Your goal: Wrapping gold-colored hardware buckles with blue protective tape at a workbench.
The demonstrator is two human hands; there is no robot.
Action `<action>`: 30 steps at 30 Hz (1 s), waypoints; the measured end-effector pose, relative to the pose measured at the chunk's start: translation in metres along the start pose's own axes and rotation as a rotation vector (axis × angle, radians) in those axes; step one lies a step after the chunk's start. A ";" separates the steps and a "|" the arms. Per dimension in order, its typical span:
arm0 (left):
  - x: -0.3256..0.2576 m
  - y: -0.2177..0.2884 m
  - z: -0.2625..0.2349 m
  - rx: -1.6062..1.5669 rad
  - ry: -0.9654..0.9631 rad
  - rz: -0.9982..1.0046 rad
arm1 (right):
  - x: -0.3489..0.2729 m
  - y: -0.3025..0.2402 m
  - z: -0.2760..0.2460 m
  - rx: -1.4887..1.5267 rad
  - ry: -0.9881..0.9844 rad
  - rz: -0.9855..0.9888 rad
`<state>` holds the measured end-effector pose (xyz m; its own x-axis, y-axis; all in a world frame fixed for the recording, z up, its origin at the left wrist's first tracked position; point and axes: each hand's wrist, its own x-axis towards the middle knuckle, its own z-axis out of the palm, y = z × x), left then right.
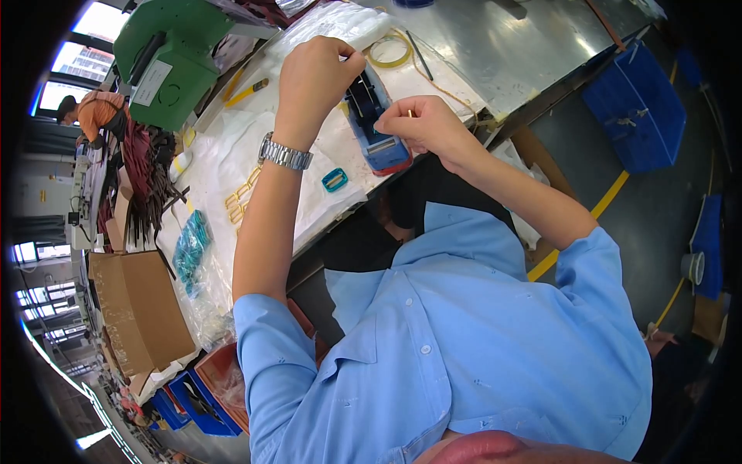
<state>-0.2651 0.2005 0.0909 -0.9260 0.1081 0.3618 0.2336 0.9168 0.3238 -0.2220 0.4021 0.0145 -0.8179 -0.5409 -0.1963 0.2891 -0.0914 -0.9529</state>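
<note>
A narrow blue holder (384, 152) with a dark inside and a red end stands near the table's front edge. At its far end is my left hand (313, 81), thumb and forefinger pinched; whatever lies between them is too small to make out. My right hand (437, 131) pinches over the holder's near part. A short, thin, pale tip shows between its fingers, but its kind is unclear. Left of the holder lies a teal oval buckle (335, 180) with a gold-coloured bar. Several gold-coloured wire frames (241, 199) are lined up beyond my left forearm.
A bag of teal pieces (191, 251) rests at the table's left, above a cardboard box (143, 309). Farther off are a green machine (174, 58), a yellow-handled tool (247, 93) and a tape roll (389, 50). A blue bin (638, 112) stands at right. Another person (100, 116) works far left.
</note>
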 end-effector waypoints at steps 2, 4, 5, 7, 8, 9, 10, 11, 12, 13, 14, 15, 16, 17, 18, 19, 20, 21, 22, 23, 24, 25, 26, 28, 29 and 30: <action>0.000 -0.002 0.001 0.023 -0.023 0.014 | 0.000 0.001 0.000 0.000 -0.006 -0.003; 0.000 -0.003 0.001 0.001 -0.021 0.002 | 0.001 0.002 0.000 -0.009 0.007 -0.006; -0.001 -0.004 0.002 0.001 -0.020 -0.001 | 0.001 0.003 -0.001 -0.010 0.004 -0.005; -0.003 -0.005 0.003 -0.026 0.007 0.011 | 0.000 0.003 -0.003 0.007 -0.023 0.000; -0.004 -0.005 0.004 -0.026 0.007 0.012 | 0.000 0.002 -0.003 0.007 -0.023 0.000; -0.006 -0.006 0.005 -0.059 0.032 0.005 | 0.000 0.000 -0.003 -0.008 -0.028 0.012; -0.007 -0.003 0.005 -0.094 0.055 0.001 | -0.001 -0.001 -0.004 -0.020 -0.028 0.023; -0.007 -0.001 0.004 -0.096 0.051 0.007 | -0.001 0.000 -0.003 -0.017 -0.022 0.022; -0.006 0.001 0.002 -0.117 0.004 -0.048 | -0.001 0.002 -0.002 -0.003 -0.005 0.012; -0.005 0.003 0.000 -0.136 -0.040 -0.105 | 0.000 0.003 0.000 0.010 0.009 0.000; -0.003 -0.001 0.001 -0.135 -0.043 -0.098 | 0.000 0.003 0.001 0.014 0.015 -0.004; -0.001 -0.008 0.002 -0.124 -0.061 -0.072 | 0.001 0.002 0.002 0.011 0.008 -0.009; 0.002 -0.009 0.002 -0.114 -0.080 -0.045 | 0.002 0.002 0.002 0.008 0.004 -0.015; 0.005 -0.010 0.002 -0.114 -0.084 -0.036 | 0.001 0.000 0.003 0.012 0.012 -0.018; 0.007 -0.011 0.003 -0.109 -0.094 -0.052 | 0.000 -0.003 0.004 0.019 0.021 -0.021; 0.008 -0.009 0.002 -0.104 -0.105 -0.070 | -0.001 -0.005 0.005 0.027 0.028 -0.023; 0.009 -0.006 0.000 -0.105 -0.125 -0.083 | 0.000 -0.003 0.003 0.033 0.019 -0.031; 0.010 -0.005 0.001 -0.105 -0.129 -0.079 | 0.000 -0.003 0.003 0.036 0.023 -0.031; 0.011 -0.004 0.002 -0.093 -0.112 -0.069 | 0.001 -0.004 0.004 0.038 0.034 -0.032; 0.011 -0.004 0.002 -0.081 -0.096 -0.059 | 0.001 -0.004 0.004 0.040 0.044 -0.031; 0.011 -0.004 0.002 -0.080 -0.096 -0.059 | 0.001 -0.004 0.004 0.041 0.044 -0.031; 0.010 -0.003 0.002 -0.082 -0.095 -0.069 | 0.002 -0.004 0.003 0.037 0.041 -0.033; 0.009 -0.003 0.002 -0.084 -0.095 -0.079 | 0.002 -0.004 0.003 0.032 0.039 -0.033; 0.009 -0.004 0.002 -0.079 -0.082 -0.068 | 0.002 -0.005 0.003 0.036 0.026 -0.035; 0.009 -0.004 0.002 -0.074 -0.069 -0.057 | 0.002 -0.006 0.003 0.039 0.014 -0.037; 0.008 -0.004 0.002 -0.074 -0.069 -0.058 | 0.002 -0.006 0.003 0.039 0.013 -0.036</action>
<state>-0.2745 0.1984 0.0909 -0.9562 0.0841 0.2803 0.1977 0.8918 0.4068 -0.2237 0.3992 0.0208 -0.8344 -0.5257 -0.1656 0.2787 -0.1433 -0.9496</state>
